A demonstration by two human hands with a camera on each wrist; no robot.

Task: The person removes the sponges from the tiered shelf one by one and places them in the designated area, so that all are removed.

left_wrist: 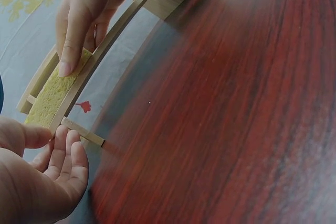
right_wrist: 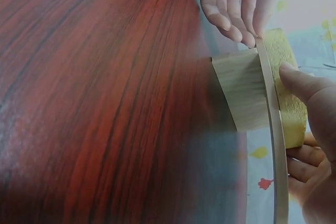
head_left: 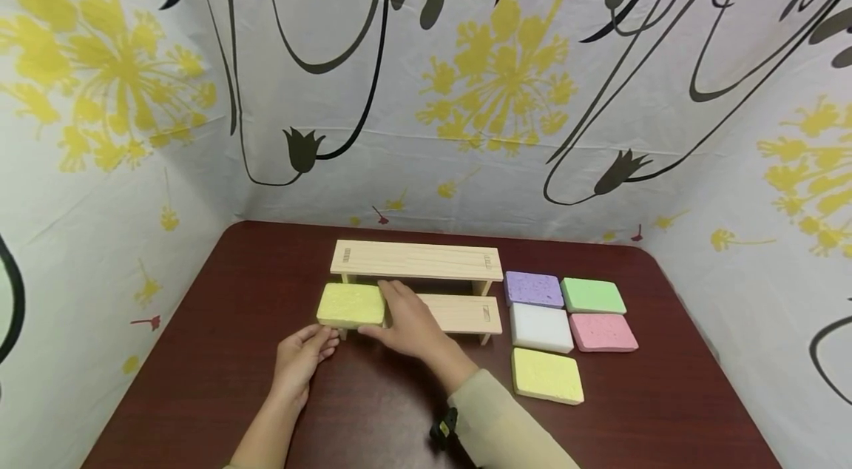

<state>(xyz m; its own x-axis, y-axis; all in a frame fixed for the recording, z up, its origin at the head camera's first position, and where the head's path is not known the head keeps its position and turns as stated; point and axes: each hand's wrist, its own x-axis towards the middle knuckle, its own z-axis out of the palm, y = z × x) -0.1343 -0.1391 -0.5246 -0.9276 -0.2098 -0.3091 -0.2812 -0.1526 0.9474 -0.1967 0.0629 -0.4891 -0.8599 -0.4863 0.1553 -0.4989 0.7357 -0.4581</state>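
A yellow sponge (head_left: 350, 304) lies on the left end of the low front wooden riser (head_left: 459, 314). My right hand (head_left: 414, 322) grips the sponge's right end, its thumb on the front edge and the fingers behind, as the right wrist view shows. At the riser's front left corner, my left hand (head_left: 301, 364) pinches the wood between thumb and fingers, close beside the sponge (left_wrist: 52, 98). The left wrist view has the left thumb (left_wrist: 39, 137) near the sponge's end. Behind stands a taller wooden riser (head_left: 416, 260), partly hidden by the right hand.
Right of the risers lie a purple sponge (head_left: 534, 289), a green one (head_left: 593, 296), a white block (head_left: 541, 327), a pink sponge (head_left: 603, 332) and a second yellow sponge (head_left: 547, 376). The dark red table (head_left: 373, 410) meets patterned cloth (head_left: 426, 188) behind and at both sides.
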